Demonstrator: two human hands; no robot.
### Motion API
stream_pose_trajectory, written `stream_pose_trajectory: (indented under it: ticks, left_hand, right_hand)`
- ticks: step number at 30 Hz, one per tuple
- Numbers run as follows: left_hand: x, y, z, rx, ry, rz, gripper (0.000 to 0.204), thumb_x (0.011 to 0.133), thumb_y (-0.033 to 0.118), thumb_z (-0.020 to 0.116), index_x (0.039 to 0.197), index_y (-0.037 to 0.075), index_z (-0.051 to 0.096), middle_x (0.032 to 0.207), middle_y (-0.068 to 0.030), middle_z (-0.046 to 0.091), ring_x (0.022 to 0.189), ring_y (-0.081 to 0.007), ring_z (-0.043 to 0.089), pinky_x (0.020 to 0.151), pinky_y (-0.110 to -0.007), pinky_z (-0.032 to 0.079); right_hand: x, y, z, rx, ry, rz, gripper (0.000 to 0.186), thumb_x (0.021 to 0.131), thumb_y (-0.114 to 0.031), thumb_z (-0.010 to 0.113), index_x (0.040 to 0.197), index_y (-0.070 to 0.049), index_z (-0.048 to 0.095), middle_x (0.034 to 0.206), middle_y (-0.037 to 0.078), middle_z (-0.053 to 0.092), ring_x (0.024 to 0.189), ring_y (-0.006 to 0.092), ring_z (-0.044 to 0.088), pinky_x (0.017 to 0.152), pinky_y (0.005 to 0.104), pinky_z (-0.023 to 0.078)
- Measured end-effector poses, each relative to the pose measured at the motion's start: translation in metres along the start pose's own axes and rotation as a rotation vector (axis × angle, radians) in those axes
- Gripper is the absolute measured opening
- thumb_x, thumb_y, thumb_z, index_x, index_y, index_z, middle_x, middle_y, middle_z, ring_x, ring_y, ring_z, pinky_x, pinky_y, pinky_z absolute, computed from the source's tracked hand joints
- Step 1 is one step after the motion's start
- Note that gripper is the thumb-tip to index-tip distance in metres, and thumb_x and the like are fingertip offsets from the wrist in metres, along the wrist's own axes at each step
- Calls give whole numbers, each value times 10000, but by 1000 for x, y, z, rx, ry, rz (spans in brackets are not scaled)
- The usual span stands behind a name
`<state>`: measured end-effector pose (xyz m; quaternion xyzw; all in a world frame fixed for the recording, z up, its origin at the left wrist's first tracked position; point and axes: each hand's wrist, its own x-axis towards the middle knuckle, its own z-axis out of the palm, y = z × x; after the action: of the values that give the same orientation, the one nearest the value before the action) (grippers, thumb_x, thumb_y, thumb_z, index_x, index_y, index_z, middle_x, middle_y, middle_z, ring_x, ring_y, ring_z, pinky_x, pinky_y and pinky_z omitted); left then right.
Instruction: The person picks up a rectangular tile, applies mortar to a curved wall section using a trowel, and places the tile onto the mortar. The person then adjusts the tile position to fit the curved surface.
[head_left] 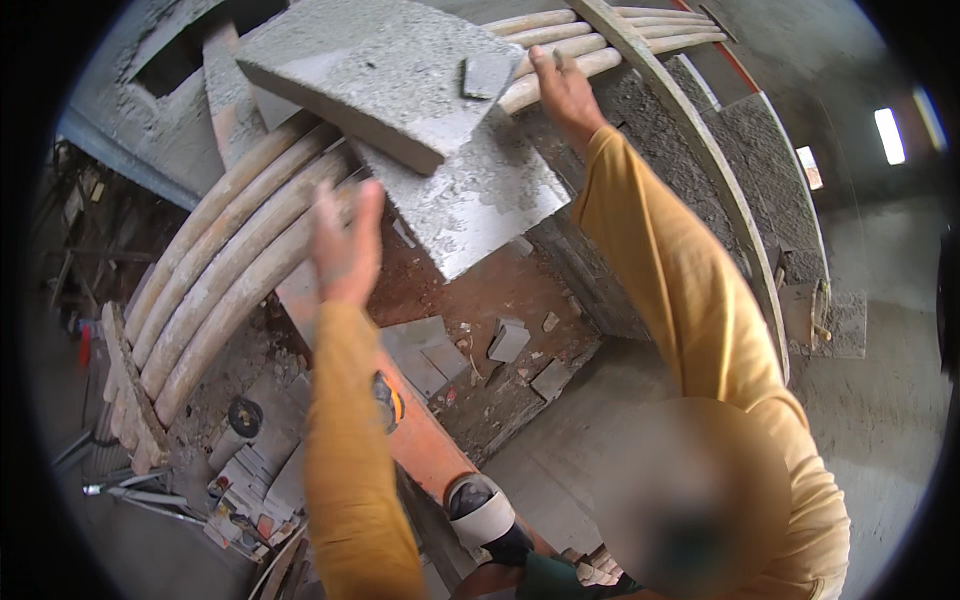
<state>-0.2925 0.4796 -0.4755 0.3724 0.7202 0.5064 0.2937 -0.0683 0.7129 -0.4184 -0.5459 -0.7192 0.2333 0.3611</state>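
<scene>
My left hand (345,245) is raised with its fingers apart and smeared by motion, just below the near corner of a grey slab (370,75) with a rough, cement-crusted top. Nothing shows in it. My right hand (565,98) is beside the slab's right end, fingers spread and empty as far as I can see. Whether its fingertips touch the slab cannot be told. The upper slab lies tilted across a second grey slab (480,200). On top sits a small square grey chip (487,75).
Long round poles (225,260) curve past on both sides beneath the slabs. Under my boot (475,500) runs an orange plank (415,430). Broken pieces (510,340) litter the lower floor, and rubble with tile scraps (255,490) lies lower left. A wooden beam (700,130) crosses on the right.
</scene>
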Motion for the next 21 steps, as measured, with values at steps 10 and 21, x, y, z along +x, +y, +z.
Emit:
stream_pose_trajectory:
  ticks: [10,21]
  left_hand:
    - [3,34,26,-429,-115,-161,1087,855,712,528,1480,-122,218,1520,-319,287,1417,-381,324,1150,-407,272]
    - [17,11,17,-653,16,-295,775,899,604,529,1418,36,429,1380,-130,495,1254,-313,479,978,-488,446]
  right_hand:
    - [-27,-32,20,231,-132,228,935,866,-651,554,1287,181,487,1264,324,566,1204,370,547,1020,394,404]
    - [-59,-47,38,235,-219,213,1090,825,-724,550,1420,163,334,1327,332,503,1224,375,523,1044,414,399]
